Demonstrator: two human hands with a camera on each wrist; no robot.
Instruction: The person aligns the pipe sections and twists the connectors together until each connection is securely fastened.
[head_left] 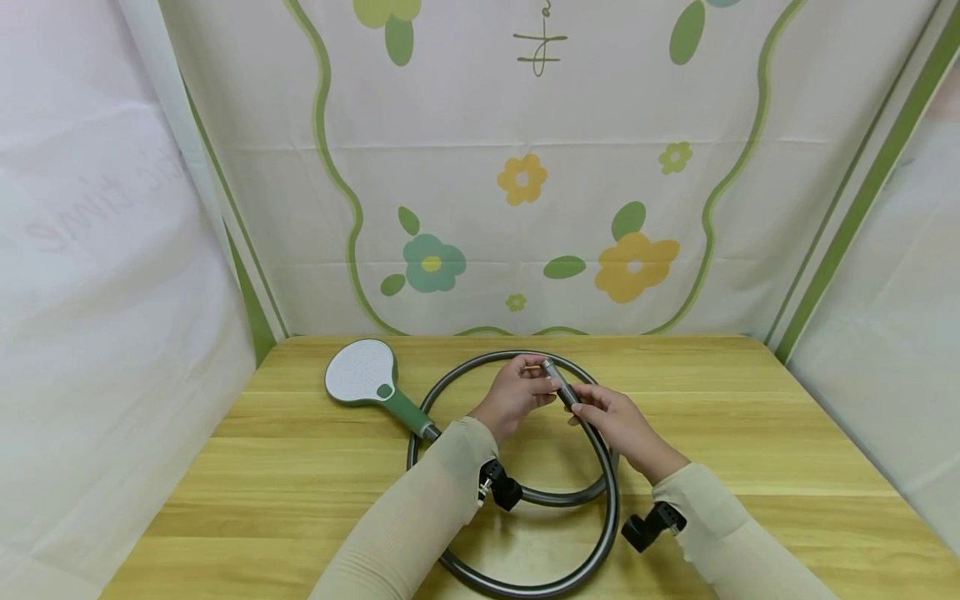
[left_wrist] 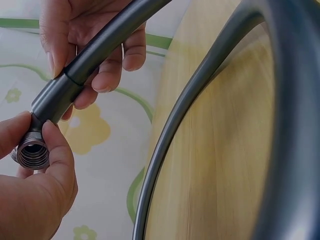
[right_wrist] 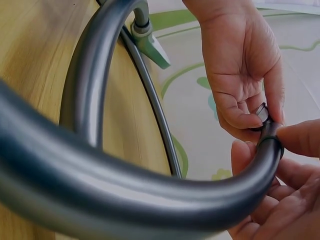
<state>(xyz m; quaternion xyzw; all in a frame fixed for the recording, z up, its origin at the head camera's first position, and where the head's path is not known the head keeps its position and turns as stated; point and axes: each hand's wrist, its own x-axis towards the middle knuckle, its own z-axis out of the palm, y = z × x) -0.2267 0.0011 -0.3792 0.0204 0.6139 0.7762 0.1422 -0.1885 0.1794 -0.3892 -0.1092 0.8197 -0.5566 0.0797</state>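
A dark grey shower hose (head_left: 611, 500) lies in loops, with one end raised between both hands. My left hand (head_left: 513, 396) pinches the metal threaded nut (left_wrist: 34, 154) at that end between thumb and finger; the nut's hollow, ridged mouth faces the left wrist camera. Just behind it, my right hand (head_left: 611, 421) grips the hose where it meets the smooth grey end sleeve (left_wrist: 56, 97). At the back left, a green shower head (head_left: 405, 410) with a white spray face (head_left: 362, 371) lies face up, joined to the hose's other end.
The wooden table (head_left: 300, 500) bears the hose loops, which spread around and below both forearms. A floral fabric wall (head_left: 480, 208) stands along the table's back edge, with white fabric sides (head_left: 112, 292) to left and right. A small black camera hangs at each wrist.
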